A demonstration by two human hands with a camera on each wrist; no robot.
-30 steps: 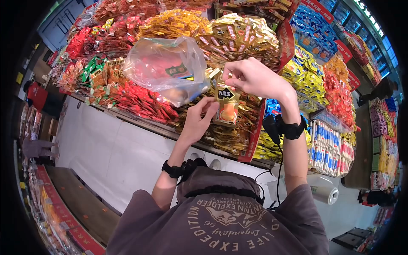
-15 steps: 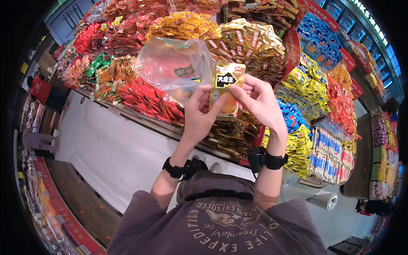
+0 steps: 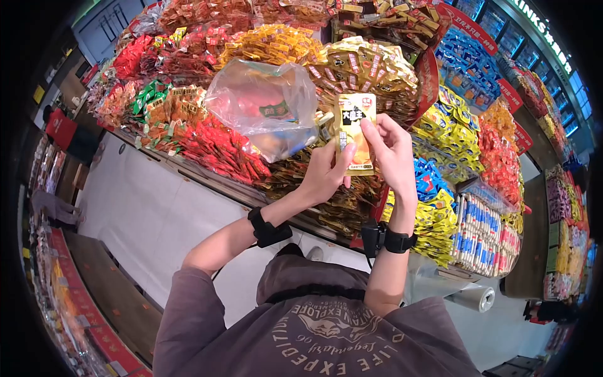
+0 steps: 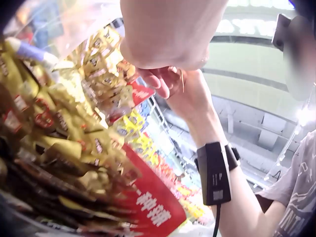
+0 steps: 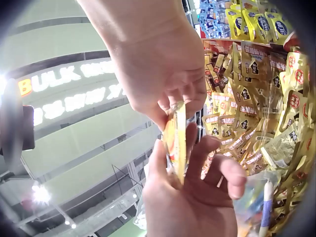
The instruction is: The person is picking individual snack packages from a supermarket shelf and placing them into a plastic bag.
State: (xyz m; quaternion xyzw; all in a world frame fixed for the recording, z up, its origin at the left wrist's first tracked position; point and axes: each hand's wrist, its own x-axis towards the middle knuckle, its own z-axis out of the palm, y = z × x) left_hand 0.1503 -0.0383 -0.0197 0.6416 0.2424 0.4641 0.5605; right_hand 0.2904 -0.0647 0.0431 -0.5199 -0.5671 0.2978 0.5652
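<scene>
Both hands hold a gold snack packet (image 3: pixel 357 135) with a black label, its printed front turned up towards the head camera. My left hand (image 3: pixel 328 169) pinches its lower left part, thumb across the front. On the right side, my right hand (image 3: pixel 394 154) grips it with the thumb on the front. From the right wrist view the packet (image 5: pixel 177 143) appears edge-on between the right hand (image 5: pixel 163 69) above and the left hand (image 5: pixel 192 197) below. Just left of the hands, a clear plastic bag (image 3: pixel 242 100) with red and blue contents lies on the snack heap.
Gold packets (image 3: pixel 361 66) are heaped behind the hands, red packets (image 3: pixel 220 151) to the left and yellow packets (image 3: pixel 446 119) to the right. A red divider board (image 3: pixel 427 81) stands between the piles. A roll of clear bags (image 3: pixel 480 298) is at the lower right.
The packet, first low over the pile, has been raised and brought between both hands, then moved right. My right hand dropped from above it to its right side. The left hand followed rightward.
</scene>
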